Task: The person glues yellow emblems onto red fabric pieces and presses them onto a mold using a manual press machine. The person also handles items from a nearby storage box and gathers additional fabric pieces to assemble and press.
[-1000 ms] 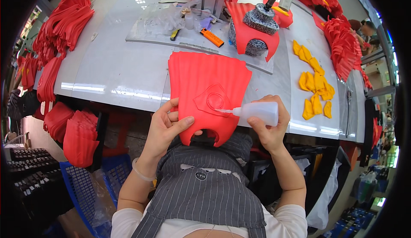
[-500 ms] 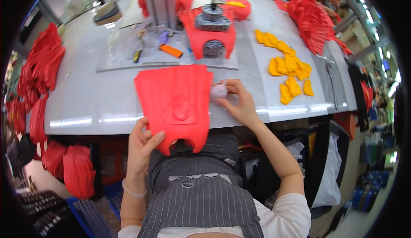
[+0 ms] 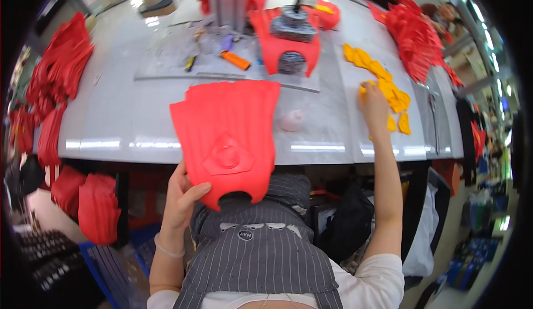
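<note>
Holding in the left hand [image 3: 180, 201] one red fluted piece [image 3: 236, 120], with the thumb on top at its lower left side and the other fingers mostly hidden behind, closed on it. Raised over the front edge of the table [image 3: 122, 126] and the apron [image 3: 255, 259], with wide end away from the body, notched end toward it, and long axis almost straight between. Stepped at upper left, so possibly of several layers; not possible to count. Over the yellow pieces [image 3: 398, 98], at least five, too overlapped for exact number, the right hand [image 3: 373, 101], with fingertips hidden and blurred: cannot tell how far open, or if holding something. On the table, one whitish bottle [image 3: 292, 121], blurred in outline; one orange tool [image 3: 236, 60]; one grey post [image 3: 226, 3], cut off at top.
</note>
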The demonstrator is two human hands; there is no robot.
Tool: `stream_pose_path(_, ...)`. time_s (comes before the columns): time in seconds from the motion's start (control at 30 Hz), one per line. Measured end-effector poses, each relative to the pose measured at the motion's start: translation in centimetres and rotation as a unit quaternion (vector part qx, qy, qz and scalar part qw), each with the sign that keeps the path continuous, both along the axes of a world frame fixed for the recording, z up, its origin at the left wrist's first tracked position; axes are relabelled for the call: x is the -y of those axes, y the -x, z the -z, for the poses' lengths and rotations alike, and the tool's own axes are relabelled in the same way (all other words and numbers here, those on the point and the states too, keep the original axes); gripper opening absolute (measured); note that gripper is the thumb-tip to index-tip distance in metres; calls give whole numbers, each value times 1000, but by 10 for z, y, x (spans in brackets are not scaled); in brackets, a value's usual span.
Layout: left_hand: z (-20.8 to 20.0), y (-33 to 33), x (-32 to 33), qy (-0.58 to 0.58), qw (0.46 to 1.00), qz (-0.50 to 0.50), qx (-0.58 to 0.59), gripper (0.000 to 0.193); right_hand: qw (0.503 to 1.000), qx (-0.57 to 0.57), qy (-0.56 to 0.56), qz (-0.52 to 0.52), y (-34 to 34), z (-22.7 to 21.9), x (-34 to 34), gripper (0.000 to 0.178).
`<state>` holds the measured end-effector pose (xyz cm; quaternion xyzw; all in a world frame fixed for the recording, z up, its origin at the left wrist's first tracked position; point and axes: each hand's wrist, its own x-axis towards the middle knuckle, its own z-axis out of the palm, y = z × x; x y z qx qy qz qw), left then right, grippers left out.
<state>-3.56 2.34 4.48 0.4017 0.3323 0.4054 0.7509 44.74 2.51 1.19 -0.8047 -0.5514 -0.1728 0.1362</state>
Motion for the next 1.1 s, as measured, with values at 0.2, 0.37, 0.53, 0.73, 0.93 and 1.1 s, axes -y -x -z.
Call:
stream_pose_path(0.2, 9, 21, 10, 35, 999, -16, -10, 55, 960, -211, -175, -47, 82, -90, 23, 30)
stream_pose_path(0.37, 20, 24, 17, 57, 997, -22, 57, 52, 777, -541, -220, -235, 162, -100, 50, 39)
stream_pose_path(0.53, 23, 24, 32, 40, 995, -36, 79, 52, 630, -723, -25, -282, 258, -74, 50, 45)
stream_pose_path(0.73, 26, 28, 37, 31, 995, -39, 84, 53, 608, -741, 109, -264, 289, -61, 51, 44)
stream_pose_path(0.93, 31, 30, 40, 15, 995, -40, 92, 53, 650, -705, 114, -260, 297, -61, 53, 38)
stream_pose_path(1.1, 31, 33, 39, 0, 997, -23, 74, 52, 666, -687, 146, -252, 294, -71, 43, 34)
